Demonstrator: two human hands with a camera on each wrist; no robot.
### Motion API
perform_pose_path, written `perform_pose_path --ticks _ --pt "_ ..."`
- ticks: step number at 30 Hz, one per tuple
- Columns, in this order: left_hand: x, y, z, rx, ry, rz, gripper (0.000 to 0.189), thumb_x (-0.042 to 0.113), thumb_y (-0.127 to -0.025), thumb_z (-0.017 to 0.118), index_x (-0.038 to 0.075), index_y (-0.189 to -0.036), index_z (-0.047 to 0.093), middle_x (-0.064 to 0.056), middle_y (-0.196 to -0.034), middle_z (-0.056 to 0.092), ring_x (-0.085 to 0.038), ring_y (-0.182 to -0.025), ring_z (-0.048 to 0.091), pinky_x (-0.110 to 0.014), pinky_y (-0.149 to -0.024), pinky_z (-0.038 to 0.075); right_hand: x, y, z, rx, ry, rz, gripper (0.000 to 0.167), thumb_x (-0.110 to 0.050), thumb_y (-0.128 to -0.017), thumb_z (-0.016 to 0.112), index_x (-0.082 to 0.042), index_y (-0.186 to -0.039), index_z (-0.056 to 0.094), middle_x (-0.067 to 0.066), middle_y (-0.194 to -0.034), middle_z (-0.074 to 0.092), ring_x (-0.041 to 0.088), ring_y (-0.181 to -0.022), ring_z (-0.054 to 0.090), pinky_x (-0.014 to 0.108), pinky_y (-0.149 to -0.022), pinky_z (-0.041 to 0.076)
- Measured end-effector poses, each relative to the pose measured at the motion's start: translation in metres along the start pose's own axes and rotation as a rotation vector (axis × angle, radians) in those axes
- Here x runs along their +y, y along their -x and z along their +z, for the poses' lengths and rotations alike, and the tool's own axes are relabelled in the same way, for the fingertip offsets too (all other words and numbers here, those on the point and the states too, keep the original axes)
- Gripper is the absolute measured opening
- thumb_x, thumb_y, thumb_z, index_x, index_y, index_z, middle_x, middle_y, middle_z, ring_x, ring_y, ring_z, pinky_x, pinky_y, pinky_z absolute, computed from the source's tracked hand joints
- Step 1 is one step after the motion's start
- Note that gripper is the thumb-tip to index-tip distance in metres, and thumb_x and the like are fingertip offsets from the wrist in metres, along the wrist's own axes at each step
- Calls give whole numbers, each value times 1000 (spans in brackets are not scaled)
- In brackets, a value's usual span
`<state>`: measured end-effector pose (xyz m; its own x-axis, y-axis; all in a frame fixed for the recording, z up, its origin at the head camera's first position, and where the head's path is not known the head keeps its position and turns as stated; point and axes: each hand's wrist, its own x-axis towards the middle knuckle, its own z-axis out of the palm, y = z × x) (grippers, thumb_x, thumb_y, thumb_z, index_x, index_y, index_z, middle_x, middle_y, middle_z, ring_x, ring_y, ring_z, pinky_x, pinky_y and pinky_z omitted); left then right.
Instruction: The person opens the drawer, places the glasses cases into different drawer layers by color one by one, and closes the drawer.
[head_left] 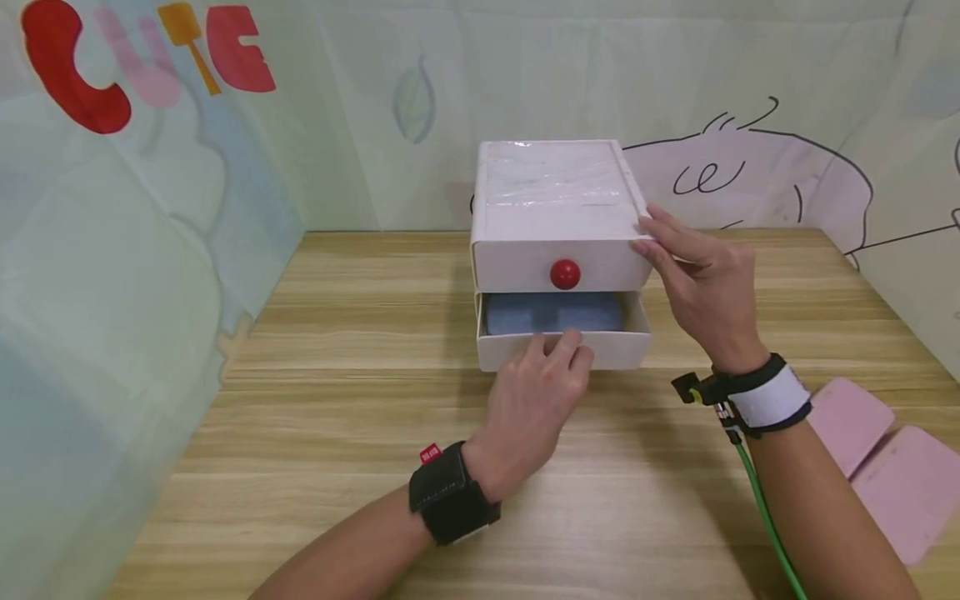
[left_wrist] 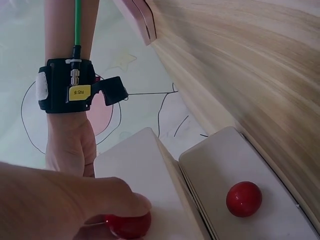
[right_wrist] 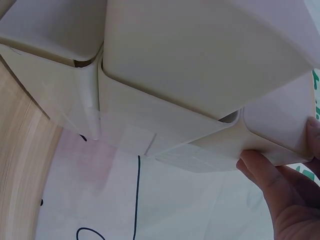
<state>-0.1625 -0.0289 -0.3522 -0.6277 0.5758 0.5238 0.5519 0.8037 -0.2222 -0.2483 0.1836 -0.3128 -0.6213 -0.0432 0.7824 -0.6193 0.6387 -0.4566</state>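
Note:
A white small drawer cabinet stands on the table, with its middle drawer pulled out. Inside that drawer lies a flat blue thing, partly hidden by the drawer front. My left hand pinches the drawer's red knob between thumb and fingers; in the head view the hand hides this knob. At the cabinet's upper right front corner, my right hand holds on, fingers on the top and side, thumb at the front. The top drawer, with its red knob, is closed.
Two pink flat pieces lie on the wooden table at the right, partly behind my right forearm. A green cable runs from the right wrist band. Printed cloth hangs behind and at both sides.

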Motion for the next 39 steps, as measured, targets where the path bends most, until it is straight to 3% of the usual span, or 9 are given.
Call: perform_pose_path --ticks 17,39 --pt "-4 -2 7 32 14 -7 21 6 -90 72 12 -110 72 -2 -113 66 -20 -96 69 -26 -65 59 1 0 0 -5 -6 3 36 -11 -89 76 -10 -124 70 7 -132 66 30 -116 69 6 -78 49" --pt "-12 -7 18 48 31 -30 22 12 -93 74 11 -114 71 -4 -112 65 -20 -96 67 -29 -78 61 0 0 1 -8 -16 19 36 -13 -90 75 -11 -125 70 6 -132 66 29 -116 68 11 -79 51"
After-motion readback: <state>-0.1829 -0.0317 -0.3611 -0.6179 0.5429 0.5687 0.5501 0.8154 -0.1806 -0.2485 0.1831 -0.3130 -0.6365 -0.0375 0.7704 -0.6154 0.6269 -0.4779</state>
